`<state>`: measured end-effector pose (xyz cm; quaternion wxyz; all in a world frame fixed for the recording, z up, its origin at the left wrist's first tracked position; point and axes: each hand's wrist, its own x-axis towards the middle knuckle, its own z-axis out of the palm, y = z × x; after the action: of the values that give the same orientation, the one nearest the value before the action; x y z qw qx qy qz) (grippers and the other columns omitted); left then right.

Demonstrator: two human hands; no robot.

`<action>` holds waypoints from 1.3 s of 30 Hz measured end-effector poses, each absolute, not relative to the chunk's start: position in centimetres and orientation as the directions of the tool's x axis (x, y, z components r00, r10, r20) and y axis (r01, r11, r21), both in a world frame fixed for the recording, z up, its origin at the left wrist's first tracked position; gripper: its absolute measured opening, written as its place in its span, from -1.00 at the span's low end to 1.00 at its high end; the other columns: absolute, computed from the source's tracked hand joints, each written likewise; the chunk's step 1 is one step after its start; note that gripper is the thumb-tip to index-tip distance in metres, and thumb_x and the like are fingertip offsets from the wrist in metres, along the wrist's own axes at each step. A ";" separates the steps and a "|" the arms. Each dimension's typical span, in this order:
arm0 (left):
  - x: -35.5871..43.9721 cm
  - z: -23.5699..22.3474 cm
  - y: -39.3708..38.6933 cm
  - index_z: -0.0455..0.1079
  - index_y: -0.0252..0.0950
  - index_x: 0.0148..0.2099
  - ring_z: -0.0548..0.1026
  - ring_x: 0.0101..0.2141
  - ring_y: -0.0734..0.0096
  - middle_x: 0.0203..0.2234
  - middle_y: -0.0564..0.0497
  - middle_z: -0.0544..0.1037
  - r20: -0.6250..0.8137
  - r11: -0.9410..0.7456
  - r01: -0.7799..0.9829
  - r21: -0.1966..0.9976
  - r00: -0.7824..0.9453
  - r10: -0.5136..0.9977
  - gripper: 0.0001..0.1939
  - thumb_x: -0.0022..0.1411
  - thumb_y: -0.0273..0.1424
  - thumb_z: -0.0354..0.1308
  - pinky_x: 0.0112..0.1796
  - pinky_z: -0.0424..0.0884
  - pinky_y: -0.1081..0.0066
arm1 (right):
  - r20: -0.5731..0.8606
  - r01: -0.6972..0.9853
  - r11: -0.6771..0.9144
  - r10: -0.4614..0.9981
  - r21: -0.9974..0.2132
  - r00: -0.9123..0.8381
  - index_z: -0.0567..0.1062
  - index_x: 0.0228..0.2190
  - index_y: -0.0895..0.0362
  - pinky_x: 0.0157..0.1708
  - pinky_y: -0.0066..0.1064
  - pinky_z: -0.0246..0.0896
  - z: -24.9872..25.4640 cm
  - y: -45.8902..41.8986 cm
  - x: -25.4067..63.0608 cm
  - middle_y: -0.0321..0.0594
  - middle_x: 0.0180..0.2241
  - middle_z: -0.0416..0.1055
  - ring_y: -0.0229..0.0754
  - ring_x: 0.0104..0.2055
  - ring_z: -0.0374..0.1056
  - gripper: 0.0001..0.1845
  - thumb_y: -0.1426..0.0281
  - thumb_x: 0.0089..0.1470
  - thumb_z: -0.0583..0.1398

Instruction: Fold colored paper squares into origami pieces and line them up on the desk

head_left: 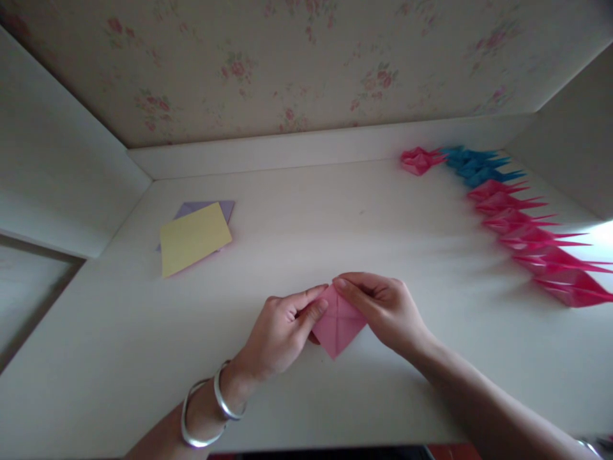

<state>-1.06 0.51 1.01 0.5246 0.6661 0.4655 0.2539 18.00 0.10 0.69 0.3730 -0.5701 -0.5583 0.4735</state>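
Silver bangles [184,423] near desk's [306,223] front edge; left hand [278,332] and right hand [397,313] both pinch pink paper [336,332], front-middle, creased but unspiked. Spiky folded pieces [520,237], apparently complete, line right edge; yellow sheet [194,239], toward left edge, looks unfolded.

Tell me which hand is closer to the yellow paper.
Left. The left hand is below and to the right of the yellow paper; the right hand is farther right, across the pink paper.

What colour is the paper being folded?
Pink, best seen in the head view.
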 end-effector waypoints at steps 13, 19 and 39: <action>-0.4 0.3 0.6 0.50 -0.32 -0.04 0.47 -0.37 0.41 -0.34 -0.01 0.59 -0.293 0.259 0.137 0.956 0.492 0.820 -0.73 0.22 -0.35 0.26 -0.39 0.35 0.49 | -0.095 0.412 -0.026 0.984 -0.911 -0.148 0.60 -0.45 0.12 -0.52 -0.46 0.09 0.4 -0.2 17.5 -0.32 -0.53 0.43 -0.28 -0.48 0.26 -0.71 0.28 0.20 0.17; -0.1 0.6 0.5 0.52 -0.32 -0.05 0.43 -0.39 0.42 -0.37 0.01 0.56 -0.281 0.250 0.129 0.960 0.489 0.826 -0.76 0.23 -0.40 0.23 -0.40 0.32 0.49 | -0.115 0.386 -0.052 0.983 -0.921 -0.141 0.61 -0.41 0.11 -0.52 -0.46 0.11 0.3 0.0 17.5 -0.29 -0.51 0.47 -0.26 -0.47 0.30 -0.72 0.26 0.20 0.17; -1.2 0.8 1.1 0.50 -0.33 -0.19 0.50 -0.36 0.32 -0.36 -0.05 0.58 -0.255 0.249 0.068 0.966 0.406 0.878 -0.73 0.23 -0.21 0.23 -0.35 0.40 0.44 | -0.260 0.061 -0.254 0.912 -0.965 -0.316 0.51 -0.18 0.18 -0.53 -0.48 0.23 -0.2 0.2 18.0 -0.32 -0.56 0.42 -0.28 -0.53 0.38 -0.68 0.21 0.13 0.27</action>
<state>-1.19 1.13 0.83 0.6512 0.5283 0.4475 0.3108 18.01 0.16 -0.24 0.3371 -0.4778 -0.5094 0.6313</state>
